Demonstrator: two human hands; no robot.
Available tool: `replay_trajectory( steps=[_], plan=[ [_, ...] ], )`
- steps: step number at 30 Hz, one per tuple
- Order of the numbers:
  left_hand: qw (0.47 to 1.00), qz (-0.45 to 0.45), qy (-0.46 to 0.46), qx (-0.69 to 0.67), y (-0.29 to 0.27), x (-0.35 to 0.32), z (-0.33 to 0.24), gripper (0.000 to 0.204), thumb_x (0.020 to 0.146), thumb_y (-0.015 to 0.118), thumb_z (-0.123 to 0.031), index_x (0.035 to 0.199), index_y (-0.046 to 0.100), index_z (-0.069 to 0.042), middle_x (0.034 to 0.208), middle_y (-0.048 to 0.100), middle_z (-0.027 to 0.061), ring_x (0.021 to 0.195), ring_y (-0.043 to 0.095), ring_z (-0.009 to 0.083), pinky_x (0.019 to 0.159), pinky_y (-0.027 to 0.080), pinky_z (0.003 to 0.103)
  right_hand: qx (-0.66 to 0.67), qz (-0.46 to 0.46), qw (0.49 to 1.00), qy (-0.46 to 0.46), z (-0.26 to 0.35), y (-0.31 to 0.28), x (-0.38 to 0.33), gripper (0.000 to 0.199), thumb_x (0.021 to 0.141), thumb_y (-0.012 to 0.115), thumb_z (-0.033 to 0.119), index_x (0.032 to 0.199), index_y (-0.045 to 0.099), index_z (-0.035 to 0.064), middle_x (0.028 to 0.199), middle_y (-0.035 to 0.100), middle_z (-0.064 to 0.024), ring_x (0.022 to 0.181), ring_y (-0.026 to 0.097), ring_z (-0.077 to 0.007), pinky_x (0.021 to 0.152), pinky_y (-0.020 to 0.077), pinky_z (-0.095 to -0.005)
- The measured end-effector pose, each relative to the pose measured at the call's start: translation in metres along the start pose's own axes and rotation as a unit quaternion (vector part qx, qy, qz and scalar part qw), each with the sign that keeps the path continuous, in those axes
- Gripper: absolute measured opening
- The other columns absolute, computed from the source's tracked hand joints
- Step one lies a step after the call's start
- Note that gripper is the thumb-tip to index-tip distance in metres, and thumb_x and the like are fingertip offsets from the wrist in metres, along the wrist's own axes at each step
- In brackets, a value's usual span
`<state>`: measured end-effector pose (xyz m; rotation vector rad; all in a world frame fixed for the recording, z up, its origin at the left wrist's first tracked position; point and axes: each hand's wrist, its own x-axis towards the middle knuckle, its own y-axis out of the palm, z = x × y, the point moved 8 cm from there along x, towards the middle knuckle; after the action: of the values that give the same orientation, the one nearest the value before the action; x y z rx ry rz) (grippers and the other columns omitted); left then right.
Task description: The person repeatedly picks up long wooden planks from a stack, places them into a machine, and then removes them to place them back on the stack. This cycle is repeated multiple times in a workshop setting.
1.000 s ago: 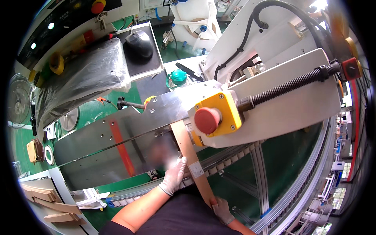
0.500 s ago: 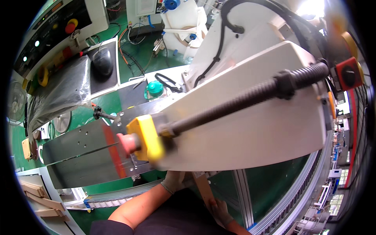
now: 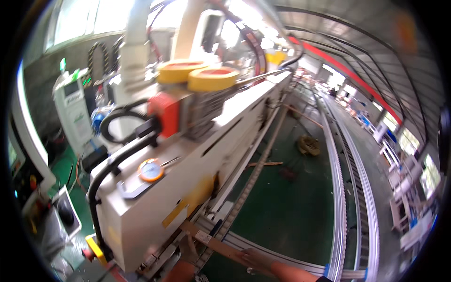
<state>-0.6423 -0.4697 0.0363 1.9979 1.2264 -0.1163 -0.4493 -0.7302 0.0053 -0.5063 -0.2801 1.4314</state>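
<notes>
Head view: both gloved hands at the bottom edge pinch a tan strip (image 3: 221, 246), left hand (image 3: 189, 248) by the machine (image 3: 188, 178), right hand (image 3: 256, 258) along it. Looks thin, flexible, light; best held by its edges.

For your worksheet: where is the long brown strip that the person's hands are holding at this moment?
In the head view the brown strip lies low and centre, slanting from the white machine housing toward the conveyor rail, with the left hand and right hand on it.

Motion blur throughout. Left hand (image 3: 188, 246) partly hidden under white machine housing (image 3: 155, 207); grip unreadable. Right hand (image 3: 258, 258) smeared on brown strip (image 3: 221, 246), fingers indistinct. Both forearms cut at lower edge. Strip's left end hidden beneath housing.
</notes>
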Motion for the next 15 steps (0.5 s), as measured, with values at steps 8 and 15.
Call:
replay_trajectory(
  steps=[8, 15],
  plan=[
    [0.945, 0.069, -0.105, 0.301, -0.013, -0.056, 0.009, 0.042, 0.106, 0.056, -0.032, 0.135, 0.062, -0.003, 0.127, 0.066, 0.0154, 0.113, 0.064, 0.0287, 0.095, 0.052, 0.044, -0.339, -0.241, 0.900, 0.135, 0.126, -0.070, 0.028, 0.035, 0.091, 0.072, 0.036, 0.113, 0.071, 0.0089, 0.116, 0.067, -0.0161, 0.116, 0.064, -0.0344, 0.096, 0.0507, -0.0494],
    [0.680, 0.172, 0.221, 0.678, -0.159, -0.179, 0.016, 0.030, 0.103, 0.058, -0.019, 0.128, 0.064, -0.002, 0.112, 0.068, 0.0213, 0.104, 0.066, 0.0385, 0.086, 0.054, 0.049, -0.191, -0.076, 0.946, -0.251, 0.194, 0.171, 0.092, 0.026, 0.093, 0.069, 0.037, 0.098, 0.073, 0.0114, 0.110, 0.070, -0.0156, 0.107, 0.066, -0.0366, 0.092, 0.0516, -0.0515]
  ],
)
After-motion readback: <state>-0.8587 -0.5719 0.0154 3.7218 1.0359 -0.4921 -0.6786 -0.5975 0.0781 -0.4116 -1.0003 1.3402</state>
